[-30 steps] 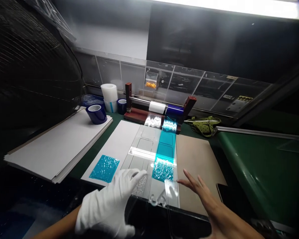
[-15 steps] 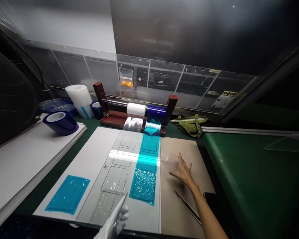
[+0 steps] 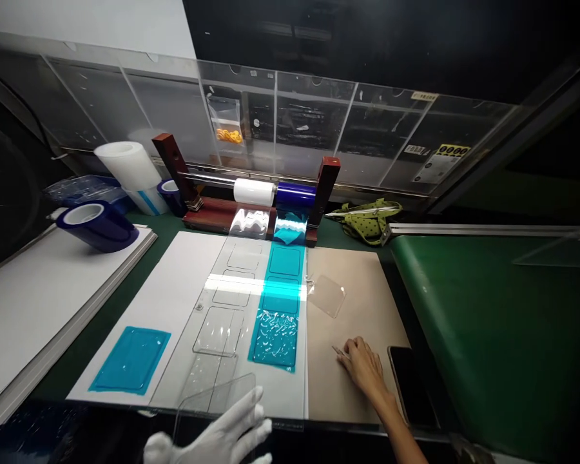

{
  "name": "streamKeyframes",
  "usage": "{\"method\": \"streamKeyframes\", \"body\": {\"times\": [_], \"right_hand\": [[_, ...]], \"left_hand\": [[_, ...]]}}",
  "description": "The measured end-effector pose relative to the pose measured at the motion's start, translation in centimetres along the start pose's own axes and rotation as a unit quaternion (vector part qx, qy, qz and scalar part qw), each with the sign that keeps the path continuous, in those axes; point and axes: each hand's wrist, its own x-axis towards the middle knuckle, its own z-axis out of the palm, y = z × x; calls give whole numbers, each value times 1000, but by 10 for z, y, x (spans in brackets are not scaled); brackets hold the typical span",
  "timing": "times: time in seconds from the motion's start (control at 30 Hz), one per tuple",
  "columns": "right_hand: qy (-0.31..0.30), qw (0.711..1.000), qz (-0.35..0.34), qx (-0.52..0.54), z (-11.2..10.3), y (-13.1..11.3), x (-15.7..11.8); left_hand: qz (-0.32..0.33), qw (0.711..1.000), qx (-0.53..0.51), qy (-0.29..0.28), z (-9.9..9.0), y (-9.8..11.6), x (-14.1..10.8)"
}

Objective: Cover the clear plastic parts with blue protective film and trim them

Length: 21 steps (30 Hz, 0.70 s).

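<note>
In a white glove, my left hand (image 3: 227, 428) holds a clear rounded-corner plate (image 3: 217, 393) by its edges between thumb and fingers at the front edge of the worktop. My bare right hand (image 3: 362, 364) rests on the brown board (image 3: 362, 277), its fingers closed over a pair of tweezers (image 3: 336, 350); only the pointed tip shows. Above it a small clear film square (image 3: 327, 296) lies on the board. Left of the board, a blue film strip (image 3: 283, 293) and a clear film strip (image 3: 232, 287) with outlined panels run down from the rolls. A separate blue-covered panel (image 3: 131, 359) lies at left.
A dark red stand (image 3: 212, 212) holds a white roll (image 3: 254, 192) and a blue roll (image 3: 296, 193). A blue tape roll (image 3: 96, 225) sits on stacked white sheets (image 3: 53, 296). A phone (image 3: 410, 386) lies right of my hand, near a green mat (image 3: 488, 322). Behind is a green pouch (image 3: 365, 220).
My right hand came down and closed over the tweezers, having been spread open above the board. My left hand turned, so the plate shows its face. The view shifted slightly.
</note>
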Motion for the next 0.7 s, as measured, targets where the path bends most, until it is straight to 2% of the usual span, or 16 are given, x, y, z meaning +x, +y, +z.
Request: {"method": "streamKeyframes", "body": {"times": [0.07,0.1,0.17,0.23,0.27,0.33,0.4,0.43,0.5,0.57,0.6,0.7], "right_hand": [[13,1000,18,9,10,-2,-17],[15,1000,22,13,12,-5,-24],[9,998,25,62,9,-16,-35],[3,981,33,191,-4,-36,-53],[-5,959,37,281,-14,-50,-67],[-43,894,39,444,-38,-85,-102],[-116,837,15,535,-60,-126,-142],[-151,821,-1,551,-69,-145,-162],[-167,822,-48,542,-78,-179,-194],[-145,838,-94,517,-76,-204,-216],[-140,836,-117,517,-72,-214,-223],[-164,788,-169,569,-56,-237,-230]], "left_hand": [[28,999,-9,-35,16,14,-10],[41,998,25,-38,22,20,-16],[64,983,172,-17,29,31,-30],[68,943,325,18,27,38,-47],[65,920,385,37,24,39,-57],[56,882,464,69,15,36,-78],[52,836,535,105,6,29,-100],[52,816,564,119,3,26,-110],[53,782,605,140,-1,20,-127],[52,753,637,156,-2,17,-139],[52,738,652,162,-2,16,-143],[91,666,720,172,1,17,-149]]}}
